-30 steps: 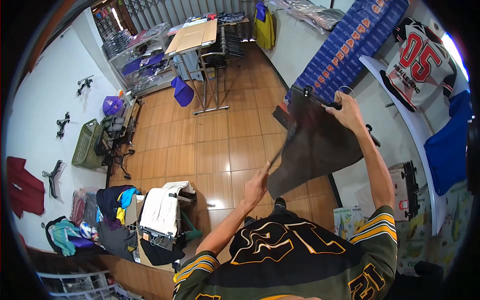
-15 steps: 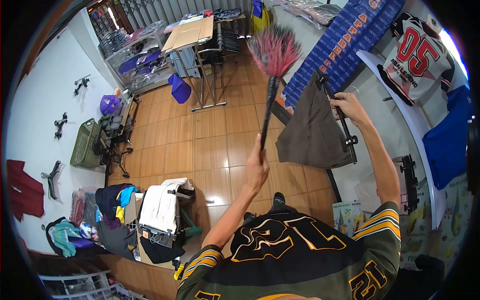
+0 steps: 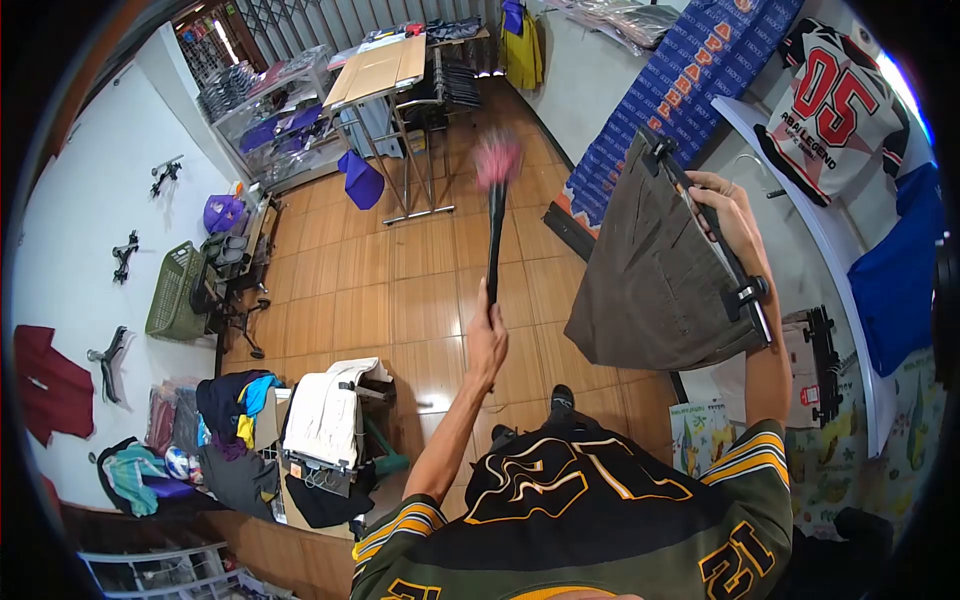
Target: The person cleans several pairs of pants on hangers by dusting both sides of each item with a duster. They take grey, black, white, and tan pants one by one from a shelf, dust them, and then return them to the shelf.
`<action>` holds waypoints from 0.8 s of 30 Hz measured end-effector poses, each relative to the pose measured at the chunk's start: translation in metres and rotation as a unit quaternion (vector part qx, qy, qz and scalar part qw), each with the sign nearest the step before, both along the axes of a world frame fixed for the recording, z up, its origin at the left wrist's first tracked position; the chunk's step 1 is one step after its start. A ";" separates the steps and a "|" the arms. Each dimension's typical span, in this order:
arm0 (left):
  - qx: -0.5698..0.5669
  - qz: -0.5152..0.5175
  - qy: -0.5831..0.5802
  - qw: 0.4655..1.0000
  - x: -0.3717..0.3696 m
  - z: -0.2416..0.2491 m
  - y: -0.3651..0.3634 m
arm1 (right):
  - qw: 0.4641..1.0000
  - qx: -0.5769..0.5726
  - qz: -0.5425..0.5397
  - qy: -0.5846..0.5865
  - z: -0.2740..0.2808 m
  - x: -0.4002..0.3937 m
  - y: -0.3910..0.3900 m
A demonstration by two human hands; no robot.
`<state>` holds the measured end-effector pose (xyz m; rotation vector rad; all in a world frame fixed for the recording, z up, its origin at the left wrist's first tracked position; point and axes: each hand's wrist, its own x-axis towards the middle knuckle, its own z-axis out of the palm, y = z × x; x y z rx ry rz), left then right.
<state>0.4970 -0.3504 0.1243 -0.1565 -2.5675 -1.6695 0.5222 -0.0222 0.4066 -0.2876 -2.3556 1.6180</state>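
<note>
My left hand (image 3: 487, 345) is wrapped round the black handle of a feather duster (image 3: 497, 225). The duster stands out in front of me over the floor, its pink head blurred by motion. At the right, my right hand (image 3: 728, 215) grips a black clip hanger (image 3: 741, 268). Clipped along that hanger hangs a pair of dark brown trousers (image 3: 655, 275), folded, its lower end towards the floor. The duster and the trousers are apart.
White folded trousers (image 3: 322, 415) lie on a stack at lower left, beside piled clothes (image 3: 235, 400). A green basket (image 3: 174, 290) is by the left wall. Ahead stands a folding table (image 3: 380, 75) with a purple cap (image 3: 360, 180). A curved white shelf (image 3: 800, 190) and jersey (image 3: 835, 105) are right.
The feather duster has swung left and its head has come lower. The hanger with the brown trousers has moved closer to me and slightly right, still in my right hand.
</note>
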 end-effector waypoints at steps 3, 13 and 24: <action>0.089 -0.005 0.199 0.976 0.018 0.037 0.026 | 1.000 -0.014 0.004 0.006 -0.005 -0.004 -0.007; -0.215 -0.076 -0.098 0.969 0.033 -0.147 -0.066 | 0.998 -0.039 -0.003 0.057 0.025 0.010 -0.003; -0.089 -0.168 0.150 0.970 0.071 -0.013 0.000 | 0.987 -0.148 0.005 0.068 0.006 -0.048 -0.046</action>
